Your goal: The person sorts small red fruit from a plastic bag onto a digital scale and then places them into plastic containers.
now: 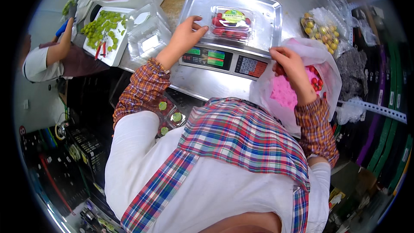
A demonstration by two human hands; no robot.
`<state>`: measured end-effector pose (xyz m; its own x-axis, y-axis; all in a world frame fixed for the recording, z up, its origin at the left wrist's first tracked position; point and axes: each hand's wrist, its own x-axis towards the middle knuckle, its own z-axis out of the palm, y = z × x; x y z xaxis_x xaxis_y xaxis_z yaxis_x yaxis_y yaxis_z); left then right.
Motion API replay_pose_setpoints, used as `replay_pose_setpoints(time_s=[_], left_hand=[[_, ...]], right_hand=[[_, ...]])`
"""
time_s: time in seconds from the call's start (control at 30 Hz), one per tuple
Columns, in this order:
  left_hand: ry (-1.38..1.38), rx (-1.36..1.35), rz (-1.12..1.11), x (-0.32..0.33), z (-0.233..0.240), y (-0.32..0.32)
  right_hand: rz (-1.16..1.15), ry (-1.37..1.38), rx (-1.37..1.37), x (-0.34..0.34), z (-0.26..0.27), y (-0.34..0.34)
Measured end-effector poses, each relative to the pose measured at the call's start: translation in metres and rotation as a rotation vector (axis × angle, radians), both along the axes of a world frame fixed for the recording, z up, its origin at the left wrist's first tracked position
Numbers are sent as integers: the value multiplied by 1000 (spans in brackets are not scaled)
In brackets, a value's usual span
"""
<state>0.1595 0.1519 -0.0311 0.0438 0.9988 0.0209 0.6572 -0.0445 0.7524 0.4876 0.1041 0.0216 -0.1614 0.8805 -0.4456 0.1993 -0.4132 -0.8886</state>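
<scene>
A clear plastic clamshell (231,34) of small red fruits, probably cherry tomatoes, sits closed with a green label on the metal pan (265,16) of a digital scale (223,59). My left hand (187,35) is over the pan's left edge, fingers apart and empty, just left of the clamshell. At the pan's front right corner, my right hand (289,63) has its fingers curled around small red fruit (278,69), partly hidden by them. Below that hand stands an open whitish plastic bag (331,58) with pink lining (284,92) and loose red fruits (317,84) inside.
Empty clear clamshells (145,35) are stacked left of the scale. Beyond them, a white tray (113,56) holds green grapes and red-handled snips (99,50). Bagged yellowish fruits (323,35) lie at right. Labelled clamshells (171,115) sit below my left arm. A co-worker (61,55) stands at left.
</scene>
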Motion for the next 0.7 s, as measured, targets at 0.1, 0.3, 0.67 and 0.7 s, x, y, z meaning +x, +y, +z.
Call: replay_pose_setpoints(time_s=[0.1, 0.3, 0.67, 0.7], left_hand=[[-258, -365, 21, 15, 26, -1], [-636, -481, 109, 16, 8, -4], [-1014, 163, 173, 40, 3, -94], [-1179, 208, 188, 44, -6, -112]], right_hand=[[177, -9, -125, -25, -15, 46], [78, 299, -374, -42, -28, 62], [178, 177, -26, -60, -8, 27], [220, 182, -5, -66, -1, 17]])
